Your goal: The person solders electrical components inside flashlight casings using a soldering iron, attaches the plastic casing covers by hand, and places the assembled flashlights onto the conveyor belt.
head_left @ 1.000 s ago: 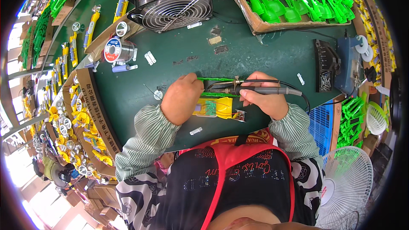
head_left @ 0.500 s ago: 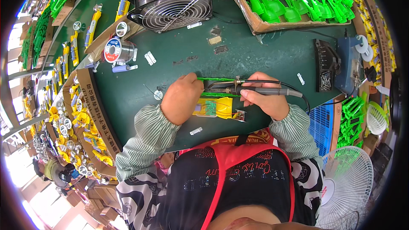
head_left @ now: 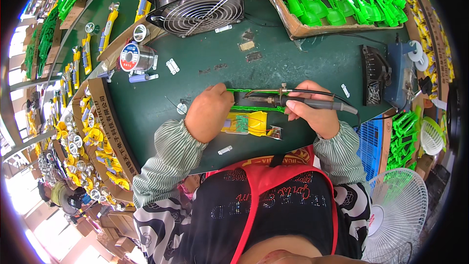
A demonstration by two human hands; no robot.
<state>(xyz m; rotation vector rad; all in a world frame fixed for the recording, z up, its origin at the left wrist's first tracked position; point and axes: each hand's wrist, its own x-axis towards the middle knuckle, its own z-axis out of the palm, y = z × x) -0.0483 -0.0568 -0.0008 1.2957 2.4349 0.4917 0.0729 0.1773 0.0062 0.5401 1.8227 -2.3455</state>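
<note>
My right hand (head_left: 315,110) is closed round the grey handle of a soldering iron (head_left: 308,102), whose tip points left over a long green plastic housing (head_left: 261,108). A thin metal feed tube runs along the iron's upper side. At the left end of the housing, my left hand (head_left: 209,113) is closed, with its fingertips hidden beneath the knuckles; it appears to grip that end. Just on the near side lies a yellow housing (head_left: 257,123) with a small green circuit board (head_left: 240,123) and thin wires. A round silver reflector (head_left: 181,109) rests left of my left hand.
A solder spool (head_left: 136,57) and a purple cell (head_left: 143,77) stand at left. Behind is a black fan (head_left: 195,7); a carton (head_left: 312,32) of green housings sits back right. A blue soldering station (head_left: 400,71) is at right. Small white clips (head_left: 224,150) lie about.
My right hand has drawn the soldering iron a little to the right, so its tip sits farther from my left hand's fingers. The left hand has hardly moved.
</note>
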